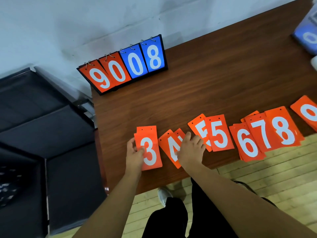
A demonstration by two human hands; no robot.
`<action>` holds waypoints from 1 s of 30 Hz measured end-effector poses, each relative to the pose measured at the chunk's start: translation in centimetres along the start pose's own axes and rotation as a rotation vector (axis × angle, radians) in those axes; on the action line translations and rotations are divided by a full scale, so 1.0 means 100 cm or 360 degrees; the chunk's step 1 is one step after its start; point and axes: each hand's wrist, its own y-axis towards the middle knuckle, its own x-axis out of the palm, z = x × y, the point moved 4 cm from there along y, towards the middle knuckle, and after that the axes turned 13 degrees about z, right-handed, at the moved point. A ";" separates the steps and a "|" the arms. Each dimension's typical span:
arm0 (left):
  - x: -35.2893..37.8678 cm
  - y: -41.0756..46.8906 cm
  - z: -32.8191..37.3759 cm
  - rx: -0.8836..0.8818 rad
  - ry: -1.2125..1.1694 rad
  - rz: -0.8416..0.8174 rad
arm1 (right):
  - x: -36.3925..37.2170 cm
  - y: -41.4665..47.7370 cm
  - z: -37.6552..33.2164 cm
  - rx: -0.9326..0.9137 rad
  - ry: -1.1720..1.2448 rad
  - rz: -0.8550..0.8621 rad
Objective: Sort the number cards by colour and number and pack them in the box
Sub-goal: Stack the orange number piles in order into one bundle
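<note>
Orange number cards lie in a row along the near edge of the brown table [214,79]. My left hand [134,153] grips the left edge of the small stack of 3 cards [151,152]. My right hand [190,150] rests on the 4 cards [171,146], fingers curled over them. To the right lie two 5 cards [218,134], the 6 cards [247,145], the 7 cards [260,133], the 8 cards [283,129] and a 9 card [307,112] cut off by the frame edge. Blue cards [307,38] lie blurred at the far right.
A flip scoreboard [127,66] showing orange 9, 0 and blue 0, 8 stands at the table's back left corner against the wall. A dark folding box or crate [42,134] sits on the floor left of the table. My legs and a white shoe [163,194] are below.
</note>
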 end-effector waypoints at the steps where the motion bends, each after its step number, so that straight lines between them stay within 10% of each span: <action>1: -0.002 0.001 0.000 -0.0010 -0.0011 0.0002 | 0.000 0.002 -0.001 0.0058 0.0026 -0.0027; 12: 0.019 -0.009 0.019 0.0256 -0.0022 -0.0134 | -0.054 0.017 0.006 0.0442 0.1597 -0.0350; 26: 0.092 -0.028 0.038 0.0150 -0.0027 -0.0426 | -0.051 0.029 0.052 0.0174 0.0754 0.0374; 30: 0.088 -0.019 0.040 0.0053 0.0092 -0.0400 | -0.029 0.032 0.071 0.0025 0.0245 0.0171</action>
